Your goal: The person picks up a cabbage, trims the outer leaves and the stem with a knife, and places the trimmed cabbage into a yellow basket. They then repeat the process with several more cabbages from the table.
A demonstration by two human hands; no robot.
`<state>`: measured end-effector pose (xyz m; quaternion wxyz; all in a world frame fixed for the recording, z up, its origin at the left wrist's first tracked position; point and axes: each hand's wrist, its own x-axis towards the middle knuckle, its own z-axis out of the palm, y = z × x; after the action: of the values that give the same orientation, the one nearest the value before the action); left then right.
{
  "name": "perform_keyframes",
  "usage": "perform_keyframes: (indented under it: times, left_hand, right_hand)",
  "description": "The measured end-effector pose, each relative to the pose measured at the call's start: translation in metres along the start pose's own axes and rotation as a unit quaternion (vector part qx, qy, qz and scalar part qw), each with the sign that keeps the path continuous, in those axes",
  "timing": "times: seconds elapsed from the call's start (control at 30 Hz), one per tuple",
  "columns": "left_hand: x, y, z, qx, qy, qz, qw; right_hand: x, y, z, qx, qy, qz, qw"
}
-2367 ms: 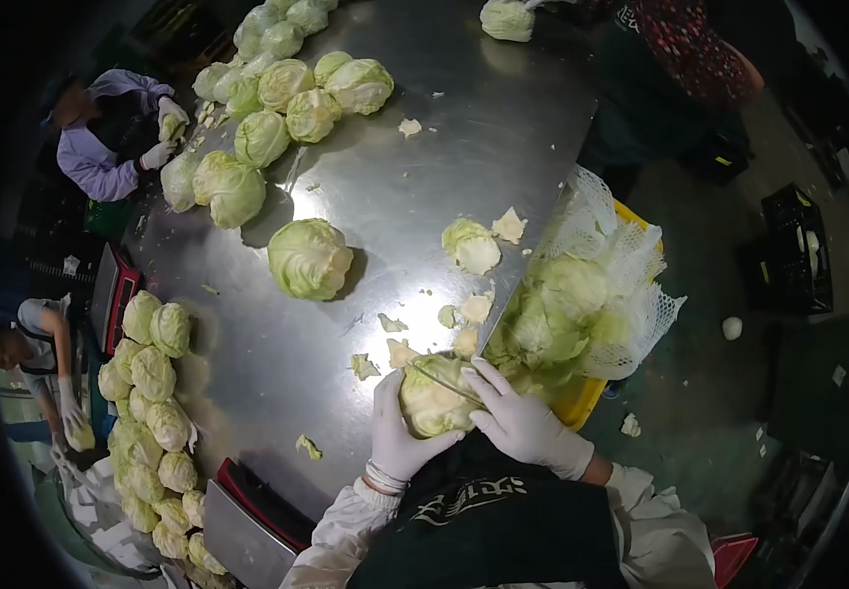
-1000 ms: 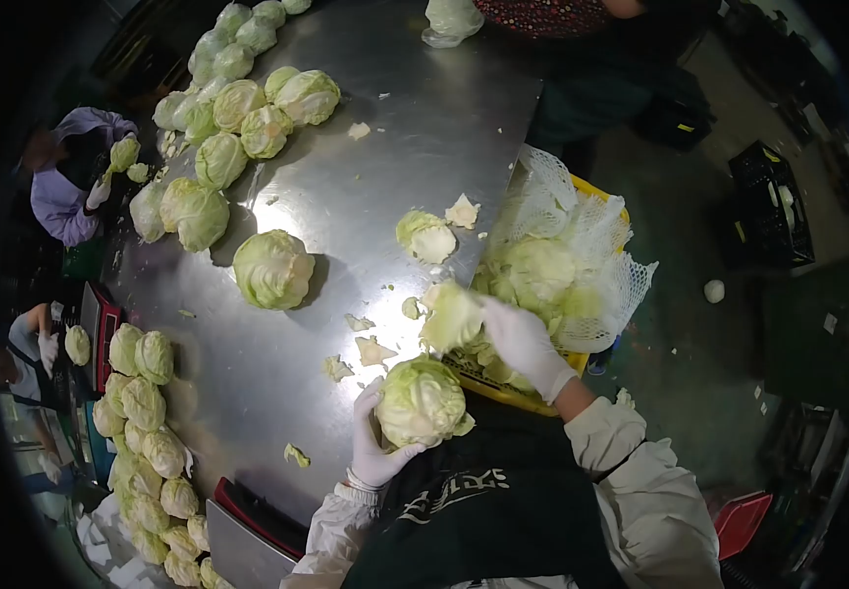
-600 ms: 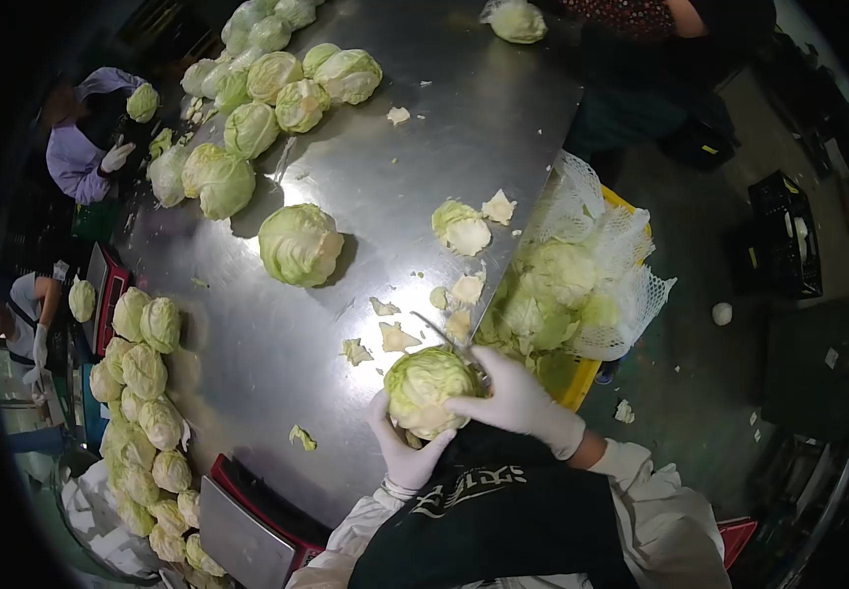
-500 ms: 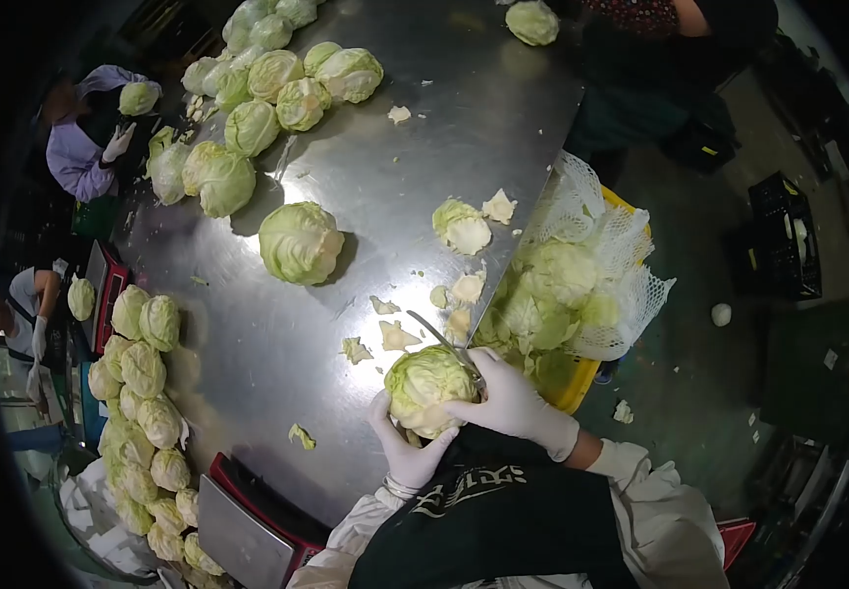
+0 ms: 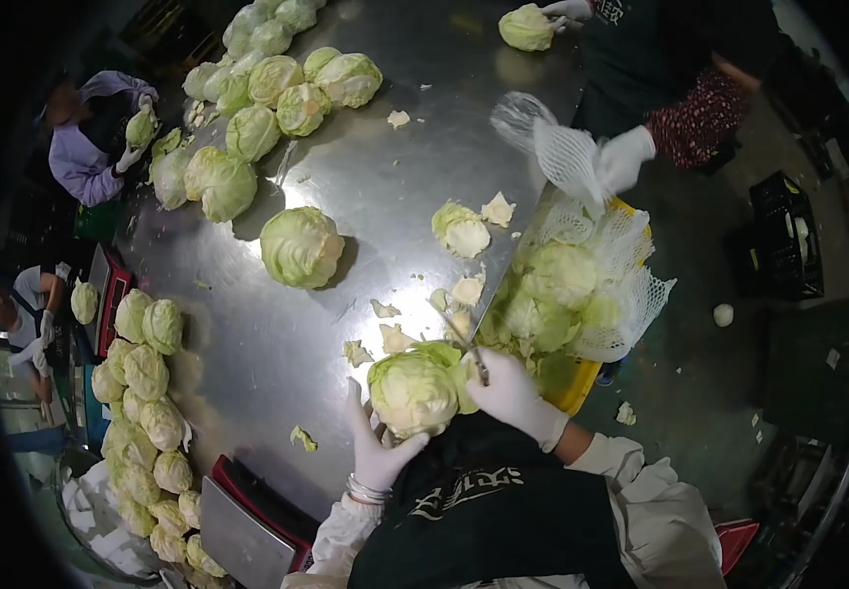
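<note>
A pale green cabbage [image 5: 412, 395] is at the table's near edge, just in front of my apron. My left hand [image 5: 381, 454], in a white glove, is closed around its left and lower side. My gloved right hand [image 5: 515, 395] grips a knife [image 5: 480, 363], whose blade points up and left, away from me. The fingers of that hand also touch a loose outer leaf [image 5: 463, 381] on the cabbage's right side. Cut stem pieces [image 5: 396, 339] and leaf scraps [image 5: 357, 353] lie just beyond the cabbage.
One whole cabbage [image 5: 301, 247] and a trimmed one [image 5: 461, 230] stand farther off. A yellow crate [image 5: 574, 390] full of leaves adjoins the table's right edge. Scales [image 5: 248, 530] and cabbage rows [image 5: 145, 368] are at left. A co-worker's gloved hand [image 5: 625, 160] holds white netting [image 5: 567, 157].
The cabbage has turned and shifted slightly left in my hands; a leaf now separates on its right. At top right, a co-worker has reached in with netting and touches a cabbage.
</note>
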<state>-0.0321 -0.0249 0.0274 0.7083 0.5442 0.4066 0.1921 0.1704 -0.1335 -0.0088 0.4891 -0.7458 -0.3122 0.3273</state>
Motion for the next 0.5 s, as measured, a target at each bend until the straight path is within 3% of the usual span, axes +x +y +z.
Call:
perform_keyframes:
  times: [0.03, 0.1, 0.13, 0.17, 0.3, 0.33, 0.37, 0.4, 0.5]
  left_hand:
    - [0.003, -0.009, -0.001, -0.001, 0.0, 0.0, 1.0]
    - [0.01, -0.036, -0.004, 0.21, 0.01, 0.169, 0.963]
    - [0.011, -0.033, 0.001, 0.068, 0.024, 0.116, 0.991]
    - [0.014, -0.028, -0.003, 0.068, 0.025, 0.117, 0.991]
    - [0.014, -0.01, -0.035, 0.04, 0.01, 0.066, 0.997]
    - [0.014, -0.01, -0.048, 0.054, 0.027, 0.072, 0.996]
    - [0.014, -0.012, -0.056, 0.067, 0.045, 0.078, 0.994]
    - [0.013, -0.001, -0.05, -0.026, 0.065, 0.049, 0.996]
    - [0.02, -0.013, -0.057, -0.092, 0.13, 0.065, 0.985]
  right_hand:
    - [-0.002, -0.014, 0.002, 0.0, -0.02, 0.006, 1.0]
    - [-0.007, -0.013, 0.014, -0.019, -0.053, -0.075, 0.996]
    - [-0.007, -0.015, 0.012, -0.071, -0.047, -0.111, 0.99]
    - [-0.003, -0.008, 0.01, -0.071, -0.048, -0.112, 0.99]
    - [0.027, 0.045, -0.021, -0.075, 0.059, 0.063, 0.993]
    - [0.03, 0.052, -0.031, -0.074, 0.058, 0.061, 0.994]
    - [0.032, 0.06, -0.041, -0.164, 0.055, 0.063, 0.983]
    - [0.034, 0.058, -0.045, -0.253, 0.051, 0.066, 0.964]
    - [0.028, 0.03, -0.043, -0.232, 0.126, -0.007, 0.965]
